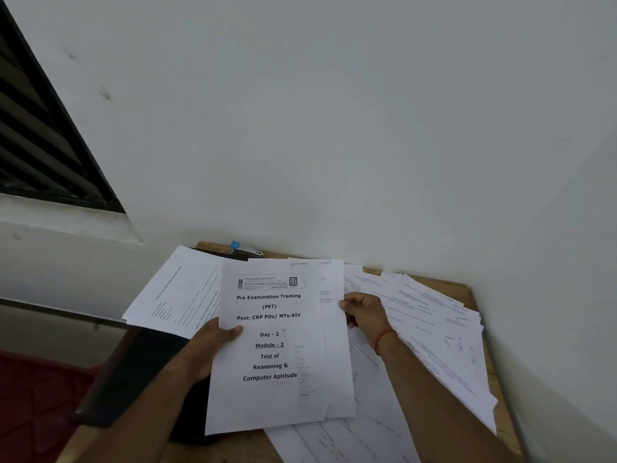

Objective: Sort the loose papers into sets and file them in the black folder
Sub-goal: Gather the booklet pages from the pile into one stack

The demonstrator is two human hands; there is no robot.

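Gripping the left edge of a small set of sheets, the left hand (213, 339) has its thumb curled over the front page and its fingers hidden behind. The right hand (364, 312), with a red thread (384, 339) at the wrist, pinches the right edge of the same sheets. This held set (330, 362) is lifted in front of the person, above the bench (227, 451). Its cover page (270, 345) reads "Pre Examination Training (PET)", "Day - 2", "Module - 2". Further sheets show behind the cover, shifted to the right and not yet squared with it. To the right, many loose papers (434, 329) lie fanned over the bench up to the wall. More of them lie under the held set, toward the near edge. To the left, the black folder (140, 372) lies at the bench's left side, with some printed sheets (173, 295) resting on its far end. It seems to be lying open, but the dark surface gives too little detail to be sure. A stapler (247, 250) with a blue end sits at the far edge, just behind these sheets. I judge that the step in hand is building one set, with the cover put in front of its pages. Most of the sorting is not done, and nothing looks properly filed yet. The next move probably calls for aligning the edges of the sheets, perhaps by tapping them on the bench. The set can then go to the folder side, kept apart from the unsorted papers.
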